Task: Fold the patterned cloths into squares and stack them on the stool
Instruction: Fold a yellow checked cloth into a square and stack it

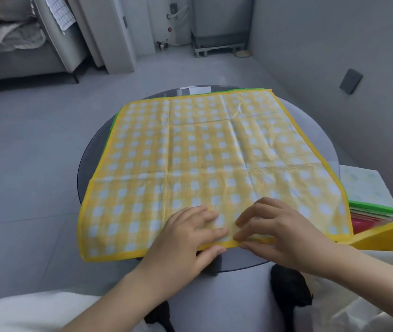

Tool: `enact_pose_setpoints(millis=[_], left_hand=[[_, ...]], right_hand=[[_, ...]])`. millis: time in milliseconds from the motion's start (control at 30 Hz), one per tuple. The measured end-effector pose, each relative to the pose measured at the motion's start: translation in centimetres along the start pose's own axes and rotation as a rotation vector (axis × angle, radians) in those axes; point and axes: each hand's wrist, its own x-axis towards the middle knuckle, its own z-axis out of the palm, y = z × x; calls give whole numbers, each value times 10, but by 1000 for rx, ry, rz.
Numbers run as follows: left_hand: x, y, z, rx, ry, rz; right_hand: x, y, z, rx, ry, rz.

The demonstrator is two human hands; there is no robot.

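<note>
A yellow checked cloth (205,149) with a solid yellow hem lies spread flat over a round dark glass table (87,164), with crease lines across it. A green cloth edge (113,121) peeks out beneath it at the far left. My left hand (188,238) holds the middle of the near hem, fingers on top and thumb under the edge. My right hand (274,228) is right beside it with arched fingers, pinching the same hem. A stack of folded cloths (367,192) lies to the right; what it rests on is hidden.
A yellow panel (391,236) juts in at the right below the stack. A sofa (18,56) with bedding stands far left, and a grey wall runs along the right. Grey tiled floor surrounds the table. My knees and dark shoes sit under the near rim.
</note>
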Motion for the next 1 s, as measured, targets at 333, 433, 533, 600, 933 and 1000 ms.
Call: enact_pose_setpoints(millis=[333,433,533,600,933,1000], left_hand=[[3,4,-11,-159,-47,-72],[3,6,-13,-172,-60,-93],[5,10,-16,-185,-80,-130],[6,13,-19,-192,-101,-157],[17,23,-43,-250,-9,-266],[20,24,-45,-230,33,-250]], right_hand=[[1,-7,1,72,-11,50],[3,-9,-3,84,-47,66],[8,-11,-8,71,-103,94],[13,-13,-13,74,-147,137],[37,-20,-48,202,-267,348],[40,-22,-52,217,-248,369]])
